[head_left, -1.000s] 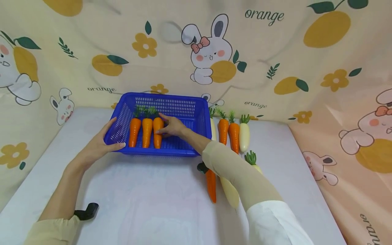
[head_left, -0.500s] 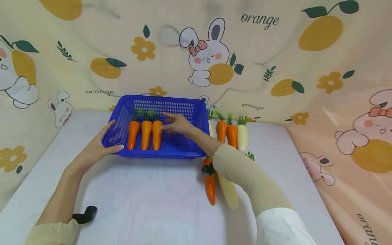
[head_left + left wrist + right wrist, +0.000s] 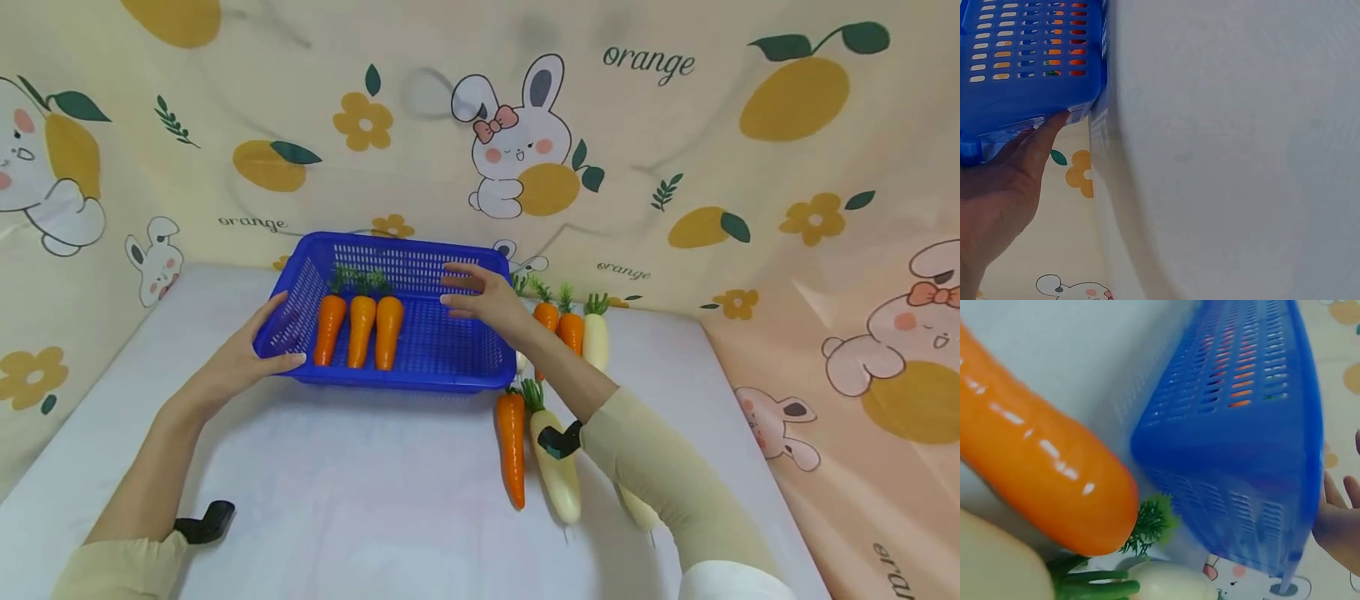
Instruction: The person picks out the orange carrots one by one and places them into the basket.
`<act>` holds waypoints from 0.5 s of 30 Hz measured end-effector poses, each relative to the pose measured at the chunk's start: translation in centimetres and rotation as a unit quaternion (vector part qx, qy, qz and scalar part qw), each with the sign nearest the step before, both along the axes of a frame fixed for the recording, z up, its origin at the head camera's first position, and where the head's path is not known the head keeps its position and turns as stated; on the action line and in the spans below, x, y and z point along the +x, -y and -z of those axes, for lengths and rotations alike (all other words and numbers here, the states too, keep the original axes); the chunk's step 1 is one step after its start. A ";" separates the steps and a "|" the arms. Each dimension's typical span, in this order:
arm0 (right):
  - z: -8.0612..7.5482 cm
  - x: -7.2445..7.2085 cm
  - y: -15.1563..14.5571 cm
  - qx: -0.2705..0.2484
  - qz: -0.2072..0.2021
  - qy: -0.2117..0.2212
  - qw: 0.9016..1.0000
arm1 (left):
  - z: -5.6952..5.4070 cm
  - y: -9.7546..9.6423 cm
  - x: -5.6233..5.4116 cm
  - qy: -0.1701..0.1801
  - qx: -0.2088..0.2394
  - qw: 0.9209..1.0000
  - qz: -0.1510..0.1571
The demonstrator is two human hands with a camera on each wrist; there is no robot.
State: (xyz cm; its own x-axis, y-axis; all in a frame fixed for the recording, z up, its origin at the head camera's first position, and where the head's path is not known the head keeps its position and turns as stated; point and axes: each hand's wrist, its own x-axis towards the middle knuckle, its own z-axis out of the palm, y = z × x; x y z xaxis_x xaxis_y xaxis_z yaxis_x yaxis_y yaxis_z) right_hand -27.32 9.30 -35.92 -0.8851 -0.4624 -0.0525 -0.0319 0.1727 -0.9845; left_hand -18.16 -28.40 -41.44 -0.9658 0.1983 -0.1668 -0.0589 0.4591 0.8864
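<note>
A blue plastic basket stands tilted towards the head camera at the back of the table. Three toy carrots lie side by side in its left half, leafy tops to the back. At the basket's left front corner my left hand holds it, thumb over the rim and fingers along the outer side; the left wrist view shows that hand against the basket wall. Over the basket's right side hovers my right hand, fingers spread, holding nothing. The right wrist view catches it beside the rim.
Right of the basket, several carrots and white radishes lie in a row, partly behind my right forearm. Nearer lie another carrot, a radish and a partly hidden radish. A printed cloth wall backs the table.
My right hand has let go of the rightmost carrot in the basket and moved right, fingers spreading. The left hand and the basket stay in place.
</note>
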 end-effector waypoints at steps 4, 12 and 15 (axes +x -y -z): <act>-0.4 0.6 -1.7 -0.037 0.006 0.009 0.999 | 0.2 0.1 -0.2 0.011 0.002 1.000 -0.002; -1.0 1.5 -5.8 -0.050 0.037 0.017 0.998 | 0.2 0.3 -0.2 0.015 0.002 1.000 -0.003; -1.6 1.5 -8.2 -0.062 0.055 0.014 0.996 | 0.1 0.1 -0.3 0.011 0.004 1.000 0.001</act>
